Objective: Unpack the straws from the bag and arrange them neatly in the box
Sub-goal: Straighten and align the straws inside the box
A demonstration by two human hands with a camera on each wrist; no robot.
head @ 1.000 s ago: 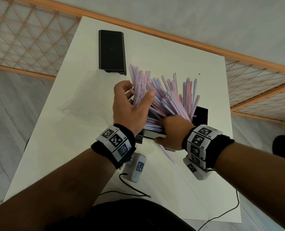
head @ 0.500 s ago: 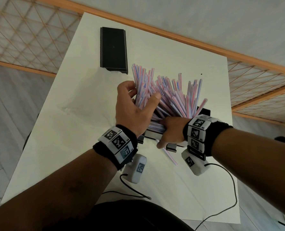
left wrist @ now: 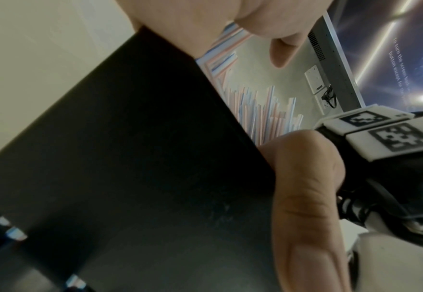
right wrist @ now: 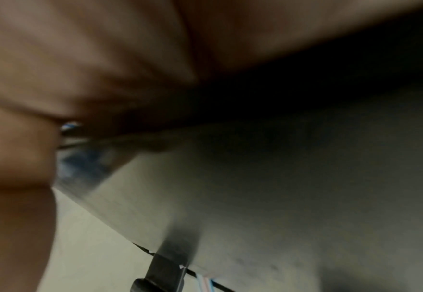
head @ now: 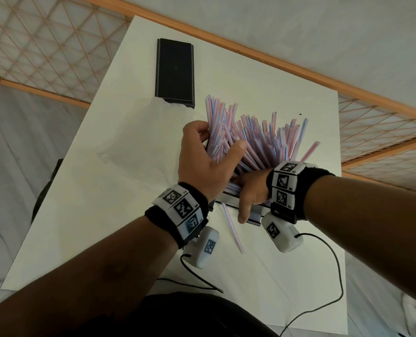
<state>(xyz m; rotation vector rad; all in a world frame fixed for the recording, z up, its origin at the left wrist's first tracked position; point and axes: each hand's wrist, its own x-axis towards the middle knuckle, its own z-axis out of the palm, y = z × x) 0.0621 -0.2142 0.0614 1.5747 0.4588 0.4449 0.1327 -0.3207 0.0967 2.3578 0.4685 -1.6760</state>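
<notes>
A thick bundle of pink-and-blue striped straws (head: 263, 142) fans upward out of a black box (head: 255, 217), which is tipped up on its near end at the table's middle. My left hand (head: 207, 161) grips the bundle's left side, fingers behind it and thumb across the front. My right hand (head: 250, 190) holds the box's near end, thumb pointing down over its edge. The left wrist view shows the box's dark wall (left wrist: 130, 158), the straws (left wrist: 263, 114) and my right thumb (left wrist: 305, 197) lying against the wall. One loose straw (head: 232, 232) lies on the table below the box.
The black box lid (head: 175, 71) lies flat at the far left of the white table (head: 80, 215). A crumpled clear plastic bag (head: 129, 142) rests left of my left hand. Sensor cables (head: 335, 276) trail over the near right edge. A wooden lattice rail surrounds the table.
My right wrist has risen and turned, tipping the box steeper, and the straws stand more upright. My left hand keeps its grip on the bundle.
</notes>
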